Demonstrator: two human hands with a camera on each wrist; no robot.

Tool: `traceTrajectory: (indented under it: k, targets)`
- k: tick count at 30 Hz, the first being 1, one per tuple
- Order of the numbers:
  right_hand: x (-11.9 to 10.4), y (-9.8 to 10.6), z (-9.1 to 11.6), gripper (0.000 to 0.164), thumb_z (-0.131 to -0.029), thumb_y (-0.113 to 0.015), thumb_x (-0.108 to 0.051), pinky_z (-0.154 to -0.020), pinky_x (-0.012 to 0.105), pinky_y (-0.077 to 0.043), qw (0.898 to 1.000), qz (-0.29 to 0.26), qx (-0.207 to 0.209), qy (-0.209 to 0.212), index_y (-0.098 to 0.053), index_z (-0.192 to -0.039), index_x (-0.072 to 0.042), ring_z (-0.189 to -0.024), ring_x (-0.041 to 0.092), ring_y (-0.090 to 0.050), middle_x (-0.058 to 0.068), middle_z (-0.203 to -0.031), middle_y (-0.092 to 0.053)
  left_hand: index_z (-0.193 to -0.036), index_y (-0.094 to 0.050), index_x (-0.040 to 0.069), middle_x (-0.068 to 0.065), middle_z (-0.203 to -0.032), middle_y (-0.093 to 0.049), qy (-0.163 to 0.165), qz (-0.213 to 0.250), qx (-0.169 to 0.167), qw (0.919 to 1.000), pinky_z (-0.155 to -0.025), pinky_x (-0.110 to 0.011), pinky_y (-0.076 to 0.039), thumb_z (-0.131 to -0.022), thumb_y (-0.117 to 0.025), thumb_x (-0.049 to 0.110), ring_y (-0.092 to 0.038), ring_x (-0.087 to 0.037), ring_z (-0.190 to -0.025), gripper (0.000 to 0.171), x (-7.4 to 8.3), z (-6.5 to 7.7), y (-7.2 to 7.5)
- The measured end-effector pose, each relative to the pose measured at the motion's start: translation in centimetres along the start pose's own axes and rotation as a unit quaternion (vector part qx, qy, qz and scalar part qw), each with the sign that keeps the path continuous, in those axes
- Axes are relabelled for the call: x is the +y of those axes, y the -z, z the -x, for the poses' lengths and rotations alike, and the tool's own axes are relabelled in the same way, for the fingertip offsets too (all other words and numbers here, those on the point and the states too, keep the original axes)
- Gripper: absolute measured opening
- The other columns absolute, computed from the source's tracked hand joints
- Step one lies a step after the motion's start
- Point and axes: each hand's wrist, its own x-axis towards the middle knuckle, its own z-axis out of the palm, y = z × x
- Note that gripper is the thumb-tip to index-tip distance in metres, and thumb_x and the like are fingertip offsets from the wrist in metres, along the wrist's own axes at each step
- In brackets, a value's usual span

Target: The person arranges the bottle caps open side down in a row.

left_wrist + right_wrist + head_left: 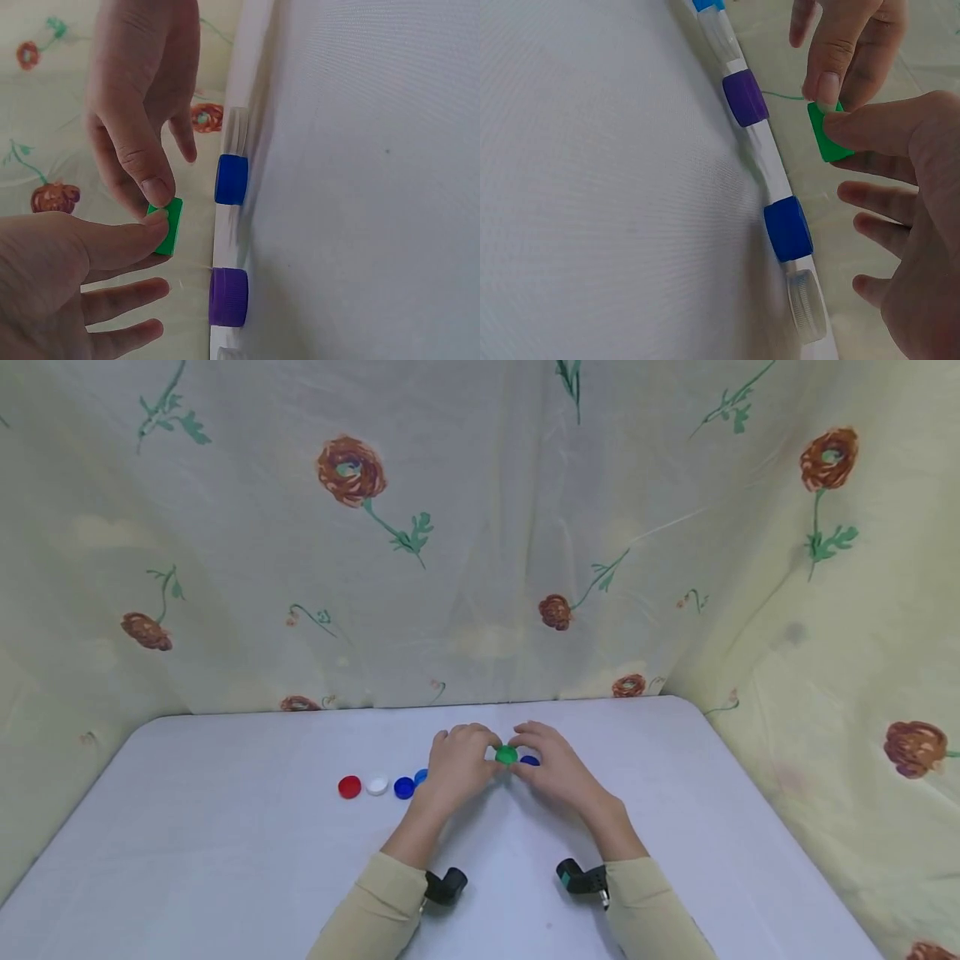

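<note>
Sleeves (pixel 375 910): two, beige, one per arm.
Wrist cameras (pixel 447 887): two, black, open tabletop between them.
Left hand (pixel 460 766): one, thumb and a finger pinching the green cap (pixel 507 754), other fingers spread apart.
Right hand (pixel 553 766): one, pinching the same cap from its other side, remaining fingers apart.
Green cap: one, held up over the table (pixel 225 860) between both hands.
Left row: four, one red cap (pixel 349 787), one white cap (pixel 377 786), one dark blue cap (pixel 403 788), one light blue cap (pixel 422 776) partly behind the left hand.
By the hands: one purple cap (pixel 229 297), one second blue cap (pixel 530 760), a gap between them.
Clear caps (pixel 808 307): at least two, beside the purple and second blue ones.
Table edges: far corners rounded; wide room left of the red cap and right of the right hand.
Curtain (pixel 487 527): floral, behind the far edge.
</note>
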Motion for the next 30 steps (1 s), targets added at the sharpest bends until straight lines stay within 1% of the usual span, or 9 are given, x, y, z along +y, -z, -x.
traceTrajectory:
  k: [3,8,14,16,20,25,30]
  targets:
    - [-0.08,-0.08,0.16,0.033,-0.089,-0.071,-0.02,-0.116,0.06,-0.031,1.0,-0.015,0.001,-0.002,-0.068,-0.119,-0.005,-0.145,0.039,-0.037,0.016,-0.147,-0.052,-0.111,-0.076,0.019,-0.001,-0.127,-0.07,-0.003,-0.001,-0.007,1.0,-0.103,-0.057,-0.043,-0.087,-0.077,0.026,-0.062,-0.029,-0.122,0.026,0.03,0.15,0.1]
    - [-0.23,-0.16,0.36,0.03,-0.089,-0.071,-0.022,-0.116,0.061,-0.031,0.999,-0.038,-0.001,-0.013,-0.07,-0.114,-0.006,-0.145,0.039,-0.037,0.015,-0.147,-0.053,-0.113,-0.075,0.019,-0.001,-0.128,-0.069,-0.006,-0.002,-0.016,0.9998,-0.104,-0.059,-0.043,-0.085,-0.077,0.02,-0.061,-0.028,-0.123,0.028,-0.14,0.3,-0.15]
    - [-0.13,0.15,0.18,0.024,-0.091,-0.068,-0.028,-0.116,0.061,-0.031,0.996,-0.077,-0.012,-0.041,-0.072,-0.105,-0.009,-0.146,0.038,-0.037,0.013,-0.147,-0.053,-0.112,-0.076,0.022,-0.001,-0.127,-0.07,-0.02,-0.007,0.005,0.9998,-0.106,-0.061,-0.041,-0.086,-0.076,0.024,-0.061,-0.029,-0.123,0.026,-0.33,0.28,-0.37]
    - [-0.1,0.31,0.11,0.026,-0.091,-0.067,-0.031,-0.116,0.06,-0.031,0.994,-0.092,-0.016,-0.056,-0.072,-0.104,-0.009,-0.146,0.037,-0.037,0.012,-0.147,-0.053,-0.113,-0.076,0.022,-0.001,-0.126,-0.07,-0.024,-0.011,0.012,0.9996,-0.106,-0.061,-0.04,-0.088,-0.075,0.027,-0.061,-0.029,-0.124,0.025,-0.41,0.24,-0.36]
    - [-0.06,0.42,-0.01,0.03,-0.092,-0.065,-0.036,-0.116,0.06,-0.03,0.991,-0.11,-0.025,-0.075,-0.073,-0.105,-0.01,-0.147,0.036,-0.035,0.009,-0.148,-0.053,-0.112,-0.077,0.023,-0.001,-0.126,-0.07,-0.024,-0.021,0.013,0.9994,-0.107,-0.062,-0.039,-0.089,-0.073,0.033,-0.06,-0.029,-0.125,0.025,-0.53,0.2,-0.33]
    - [-0.08,0.5,-0.13,0.034,-0.093,-0.064,-0.038,-0.117,0.06,-0.029,0.99,-0.112,-0.032,-0.076,-0.074,-0.109,-0.01,-0.147,0.036,-0.035,0.01,-0.148,-0.053,-0.11,-0.077,0.024,-0.001,-0.126,-0.071,-0.018,-0.027,0.012,0.9994,-0.109,-0.063,-0.037,-0.089,-0.074,0.034,-0.06,-0.029,-0.125,0.023,-0.62,0.27,-0.18]
    - [-0.05,0.65,-0.18,0.031,-0.093,-0.065,-0.037,-0.117,0.061,-0.029,0.993,-0.095,-0.024,-0.063,-0.074,-0.107,-0.011,-0.146,0.038,-0.037,0.012,-0.147,-0.054,-0.108,-0.078,0.024,-0.001,-0.123,-0.072,-0.013,-0.024,0.012,0.9996,-0.108,-0.063,-0.038,-0.089,-0.074,0.034,-0.061,-0.029,-0.123,0.022,-0.78,0.18,-0.12]
